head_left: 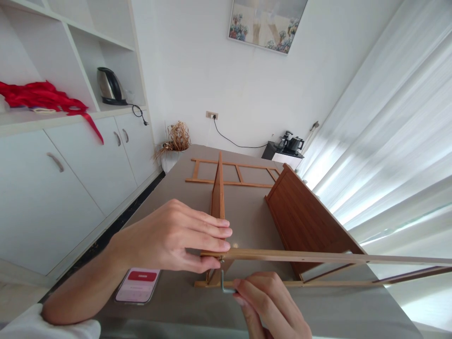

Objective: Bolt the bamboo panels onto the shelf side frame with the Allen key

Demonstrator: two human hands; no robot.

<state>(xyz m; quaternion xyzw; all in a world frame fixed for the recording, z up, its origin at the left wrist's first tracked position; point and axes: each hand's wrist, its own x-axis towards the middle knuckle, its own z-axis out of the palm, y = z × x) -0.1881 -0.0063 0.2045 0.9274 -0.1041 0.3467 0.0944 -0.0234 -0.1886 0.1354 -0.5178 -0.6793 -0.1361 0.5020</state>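
My left hand [173, 235] is closed over the corner where an upright wooden board [221, 188] meets a long wooden side frame [318, 257]. Its fingers lie across the board's top edge, and the thumb presses near the frame's end. Between thumb and fingertips, my right hand [273, 303] pinches one arm of an L-shaped hex key [222, 281]. The key's other arm points up to a small bolt at the frame's end, just by my left thumb. Whether the key's tip is seated in the bolt is too small to tell.
A wide wooden panel [307, 221] stands on the grey table [247, 216] at right, meeting the side frame. Farther back lies a ladder-like wooden frame [240, 182]. A phone [137, 286] with a lit screen is under my left forearm. White curtains [399, 141] hang at right.
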